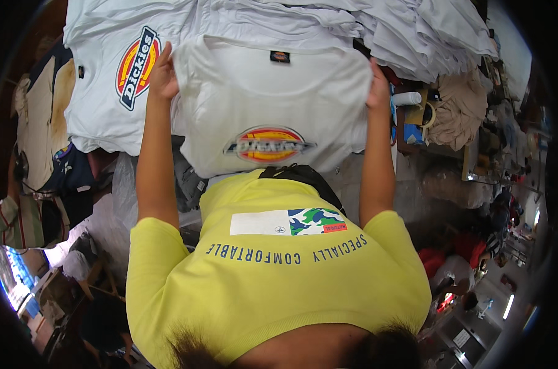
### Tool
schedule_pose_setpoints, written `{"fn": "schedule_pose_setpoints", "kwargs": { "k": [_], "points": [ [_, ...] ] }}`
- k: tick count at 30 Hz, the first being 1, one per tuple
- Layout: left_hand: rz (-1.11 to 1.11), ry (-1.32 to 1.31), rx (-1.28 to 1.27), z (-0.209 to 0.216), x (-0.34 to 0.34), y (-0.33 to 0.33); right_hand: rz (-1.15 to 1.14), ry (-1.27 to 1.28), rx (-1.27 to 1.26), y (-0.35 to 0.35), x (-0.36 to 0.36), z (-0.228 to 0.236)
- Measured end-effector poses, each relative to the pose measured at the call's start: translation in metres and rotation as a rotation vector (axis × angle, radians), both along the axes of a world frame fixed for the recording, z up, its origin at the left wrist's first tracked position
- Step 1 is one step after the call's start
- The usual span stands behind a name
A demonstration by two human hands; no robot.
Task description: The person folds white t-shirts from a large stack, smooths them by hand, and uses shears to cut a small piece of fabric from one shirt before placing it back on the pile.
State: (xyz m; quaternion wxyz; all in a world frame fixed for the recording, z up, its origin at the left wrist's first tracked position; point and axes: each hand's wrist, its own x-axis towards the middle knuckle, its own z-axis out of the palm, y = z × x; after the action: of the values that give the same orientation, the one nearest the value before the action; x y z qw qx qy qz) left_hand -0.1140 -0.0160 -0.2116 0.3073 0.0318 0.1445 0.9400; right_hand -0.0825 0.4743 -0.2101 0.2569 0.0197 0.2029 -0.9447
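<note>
A white T-shirt [273, 98] hangs stretched between my hands, its neckline toward the far side and a dark label inside the collar. Its red and yellow chest print is blurred near my body. My left hand [163, 77] grips one shoulder of the shirt, fingers closed on the cloth. At the other shoulder, my right hand [378, 86] is closed on the fabric too. Just left of my left hand, another white T-shirt [100, 74] with the same kind of print lies spread out on the work surface.
Piled white garments [414, 37] cover the far side. Beige cloth [460, 111] is heaped at the right, near a roll of tape [429, 115] and a white cylinder [407, 98]. Beige and dark garments [42, 123] lie at the left. Other people are partly visible at the lower right.
</note>
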Motion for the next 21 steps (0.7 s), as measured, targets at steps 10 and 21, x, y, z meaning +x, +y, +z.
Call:
{"fn": "schedule_pose_setpoints", "kwargs": {
  "k": [10, 21],
  "points": [
    [0.031, -0.278, -0.423, -0.062, -0.068, -0.004, -0.116, -0.32, 0.545, -0.013, -0.058, -0.035],
    [0.191, -0.177, -0.842, -0.039, -0.047, 0.007, -0.057, -0.172, 0.501, -0.003, -0.042, -0.027]
  ]
}}
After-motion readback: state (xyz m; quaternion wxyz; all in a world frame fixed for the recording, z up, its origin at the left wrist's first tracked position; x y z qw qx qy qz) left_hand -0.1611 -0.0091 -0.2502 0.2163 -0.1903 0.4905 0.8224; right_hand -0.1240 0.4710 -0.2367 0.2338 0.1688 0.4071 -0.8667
